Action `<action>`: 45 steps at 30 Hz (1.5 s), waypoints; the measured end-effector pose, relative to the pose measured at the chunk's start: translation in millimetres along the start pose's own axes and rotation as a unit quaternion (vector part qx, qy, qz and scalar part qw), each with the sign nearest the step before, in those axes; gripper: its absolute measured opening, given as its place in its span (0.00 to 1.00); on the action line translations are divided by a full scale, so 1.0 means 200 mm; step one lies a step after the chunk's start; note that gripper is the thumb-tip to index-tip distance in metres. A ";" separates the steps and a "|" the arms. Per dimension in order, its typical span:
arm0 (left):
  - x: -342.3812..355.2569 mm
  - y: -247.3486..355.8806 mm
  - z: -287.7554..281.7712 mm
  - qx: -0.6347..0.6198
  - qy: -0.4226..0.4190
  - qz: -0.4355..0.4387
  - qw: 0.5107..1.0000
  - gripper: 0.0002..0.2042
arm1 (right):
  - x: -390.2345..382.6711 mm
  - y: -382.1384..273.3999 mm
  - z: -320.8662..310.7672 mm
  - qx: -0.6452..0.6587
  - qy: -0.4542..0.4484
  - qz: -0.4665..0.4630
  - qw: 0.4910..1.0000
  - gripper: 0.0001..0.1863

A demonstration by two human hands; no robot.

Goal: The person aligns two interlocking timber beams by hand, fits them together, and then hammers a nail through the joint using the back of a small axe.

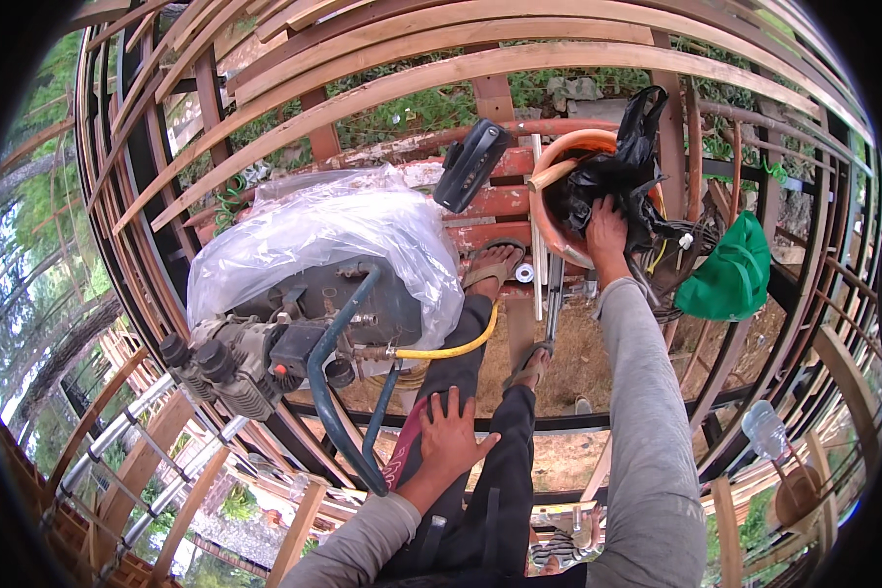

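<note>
My left hand [451, 433] lies on my dark-trousered leg [495, 490], fingers spread and nothing in them. With the right arm stretched far forward, my right hand [608, 230] reaches over the rim of an orange bucket [549, 230]. Its fingers are bent into the folds of a black plastic bag [583, 188], which fills the bucket and rises above its far right side. The fingertips are partly hidden there. A short wooden handle [553, 175] pokes out at the bucket's left.
An air compressor [333, 323] with a blue handle and yellow hose [451, 348] stands left, half under clear plastic sheeting [314, 230]. A black case [470, 165] sits beyond my sandalled foot [493, 267]. Right of the bucket are cables and a green bag [730, 274]. Wooden slats [480, 64] surround the platform.
</note>
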State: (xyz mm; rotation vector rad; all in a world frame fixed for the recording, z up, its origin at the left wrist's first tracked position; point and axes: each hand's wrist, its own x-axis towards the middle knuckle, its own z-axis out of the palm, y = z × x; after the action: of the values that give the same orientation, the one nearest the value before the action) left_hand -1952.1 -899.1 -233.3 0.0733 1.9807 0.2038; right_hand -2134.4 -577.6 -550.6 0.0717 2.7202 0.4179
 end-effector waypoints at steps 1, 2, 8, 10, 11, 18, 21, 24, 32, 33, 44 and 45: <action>0.00 0.00 0.00 0.001 0.000 0.003 1.000 0.40 | 0.00 0.00 0.02 -0.002 0.000 0.003 1.000 0.15; 0.00 0.00 0.01 0.003 0.000 0.006 1.000 0.40 | 0.00 0.01 0.04 -0.016 0.010 0.003 1.000 0.14; 0.03 0.00 -0.01 0.017 -0.032 0.001 0.999 0.42 | 0.02 -0.01 0.01 0.085 -0.044 0.050 0.994 0.11; 0.04 0.00 -0.01 0.018 -0.026 0.001 0.999 0.41 | 0.00 0.04 -0.04 0.162 -0.110 0.082 0.977 0.11; 0.04 0.00 -0.01 0.021 -0.025 0.000 0.999 0.41 | -0.04 0.08 -0.02 0.161 -0.111 0.084 0.977 0.11; 0.02 0.03 0.01 0.028 -0.004 0.002 1.000 0.38 | -0.42 0.31 -0.12 0.588 -0.073 0.187 0.784 0.23; 0.00 0.04 -0.01 0.037 -0.012 -0.002 0.999 0.38 | -0.54 0.30 -0.27 0.759 0.000 0.156 0.632 0.25; 0.01 0.10 -0.01 0.045 -0.010 0.008 0.999 0.37 | -0.52 0.35 -0.27 0.708 -0.098 0.126 0.688 0.26; -0.02 0.12 0.00 0.060 -0.004 0.017 0.998 0.36 | -0.42 0.51 -0.38 0.282 -0.057 0.198 0.937 0.24; -0.02 0.12 0.00 0.062 -0.005 0.019 0.998 0.36 | -0.43 0.54 -0.37 0.252 -0.086 0.186 0.946 0.23; -0.06 0.08 -0.01 0.055 0.019 0.031 0.998 0.34 | -0.22 0.47 -0.51 0.206 -0.315 -0.017 0.926 0.30; -0.07 0.08 -0.02 0.057 0.008 0.031 0.998 0.34 | -0.22 0.49 -0.54 0.254 -0.340 -0.010 0.905 0.33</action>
State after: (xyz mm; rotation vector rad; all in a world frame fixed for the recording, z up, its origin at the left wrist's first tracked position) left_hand -1950.5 -885.1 -217.3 0.2073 2.0072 0.1317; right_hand -2135.5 -519.2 -410.7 0.2730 2.0562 -0.2945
